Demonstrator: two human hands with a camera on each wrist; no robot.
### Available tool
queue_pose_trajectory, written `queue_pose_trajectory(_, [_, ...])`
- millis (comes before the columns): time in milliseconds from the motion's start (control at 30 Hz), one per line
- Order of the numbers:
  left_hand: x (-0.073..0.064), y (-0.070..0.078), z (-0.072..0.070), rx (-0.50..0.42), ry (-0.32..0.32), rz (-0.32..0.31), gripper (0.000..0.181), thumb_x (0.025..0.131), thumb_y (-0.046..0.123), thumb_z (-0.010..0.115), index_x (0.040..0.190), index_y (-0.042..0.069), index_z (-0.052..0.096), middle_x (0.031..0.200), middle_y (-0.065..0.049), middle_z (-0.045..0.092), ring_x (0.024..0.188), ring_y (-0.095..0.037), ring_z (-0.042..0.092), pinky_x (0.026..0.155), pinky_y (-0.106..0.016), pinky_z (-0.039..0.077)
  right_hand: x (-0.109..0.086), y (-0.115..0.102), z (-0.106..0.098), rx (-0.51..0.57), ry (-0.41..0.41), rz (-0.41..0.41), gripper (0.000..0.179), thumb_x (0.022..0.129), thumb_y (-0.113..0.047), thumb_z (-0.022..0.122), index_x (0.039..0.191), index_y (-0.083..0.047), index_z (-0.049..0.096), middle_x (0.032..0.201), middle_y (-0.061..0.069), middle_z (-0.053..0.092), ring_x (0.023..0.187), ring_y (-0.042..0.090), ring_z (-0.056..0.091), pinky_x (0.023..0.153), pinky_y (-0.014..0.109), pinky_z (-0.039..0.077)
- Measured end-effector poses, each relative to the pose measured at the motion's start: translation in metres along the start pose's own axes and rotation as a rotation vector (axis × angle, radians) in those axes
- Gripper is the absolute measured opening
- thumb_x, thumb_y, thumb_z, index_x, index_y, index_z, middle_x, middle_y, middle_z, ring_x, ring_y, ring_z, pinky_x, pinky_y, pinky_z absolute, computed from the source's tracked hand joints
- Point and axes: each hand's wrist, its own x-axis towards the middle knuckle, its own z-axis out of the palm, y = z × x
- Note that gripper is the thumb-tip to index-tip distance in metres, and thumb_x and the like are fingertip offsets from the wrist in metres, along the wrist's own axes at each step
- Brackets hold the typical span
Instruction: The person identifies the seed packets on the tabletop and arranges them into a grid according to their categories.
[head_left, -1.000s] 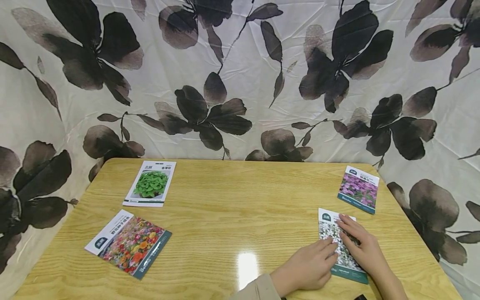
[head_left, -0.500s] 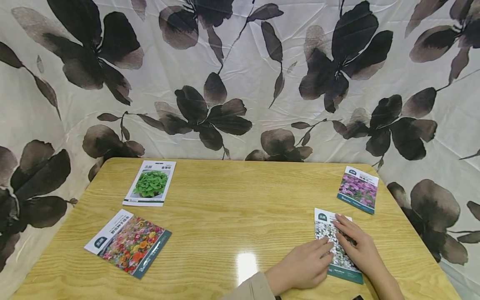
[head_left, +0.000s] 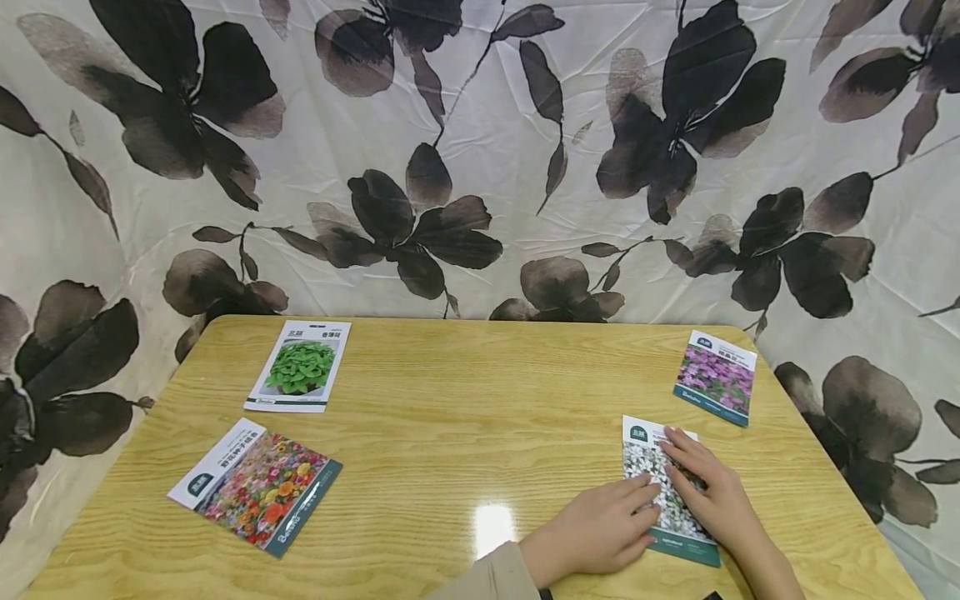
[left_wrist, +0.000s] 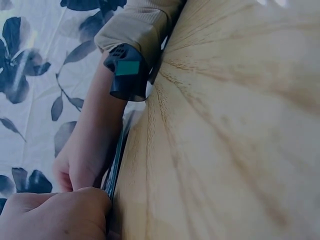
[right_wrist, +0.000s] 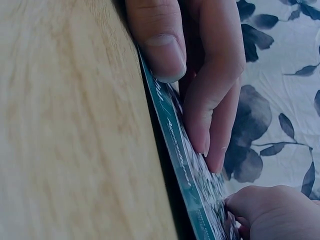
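left hand (head_left: 594,527) and right hand (head_left: 714,493) rest on white-flower packet (head_left: 677,517), fingers relaxed, not visibly pinching; packet lies on counter (head_left: 465,425) beneath them. light, even fingertip pressure likely best, avoiding creases.

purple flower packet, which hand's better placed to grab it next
Probably the right hand: it rests closer to the purple flower packet than the left hand, though both touch the white flower packet.
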Motion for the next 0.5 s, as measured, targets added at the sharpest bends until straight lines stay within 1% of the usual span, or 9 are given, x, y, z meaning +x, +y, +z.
queue_pose_trajectory(300, [-0.0043, -0.0016, 0.0032, -0.025, 0.010, 0.008, 0.043, 0.107, 0.036, 0.037, 0.140, 0.017, 0.057, 0.151, -0.005, 0.045, 0.143, -0.019, 0.036, 0.118, -0.026, 0.023, -0.0007, 0.0001, 0.0031, -0.013, -0.005, -0.009, 0.040, 0.087, 0.001, 0.071, 0.127, -0.001, 0.067, 0.137, 0.022, 0.057, 0.138, -0.002, 0.034, 0.105, 0.003, 0.021])
queue_pose_trajectory(500, [-0.0066, -0.0020, 0.0031, 0.004, 0.015, 0.016, 0.044, 0.107, 0.037, 0.037, 0.143, 0.019, 0.055, 0.151, -0.005, 0.045, 0.142, -0.020, 0.037, 0.117, -0.027, 0.025, -0.0006, -0.0003, 0.0040, -0.018, -0.009, -0.012, 0.040, 0.088, 0.001, 0.071, 0.128, -0.002, 0.067, 0.138, 0.022, 0.056, 0.138, 0.000, 0.035, 0.105, 0.003, 0.021])
